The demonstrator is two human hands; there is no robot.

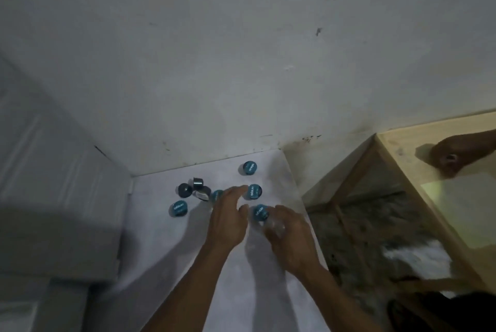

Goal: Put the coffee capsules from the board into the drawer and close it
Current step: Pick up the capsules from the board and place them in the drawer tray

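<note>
So both hands hover over the white board (241,264). Left hand (228,220) is open, fingers spread, fingertips by a teal capsule (253,191). Right hand (291,237) is blurred, grip unclear, just beside another capsule (259,212). More capsules lie further along the board toward the wall; one (249,167) nearest the wall. Wooden drawer unit (397,197) stands right of the board.

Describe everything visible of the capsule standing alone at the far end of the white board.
The far capsule is small and round, with a teal lid bearing white lettering too blurred to read and a dark body below. It sits lid-up on the white board, near the far edge by the wall. Nothing touches it; both hands are nearer, among other capsules.
</note>
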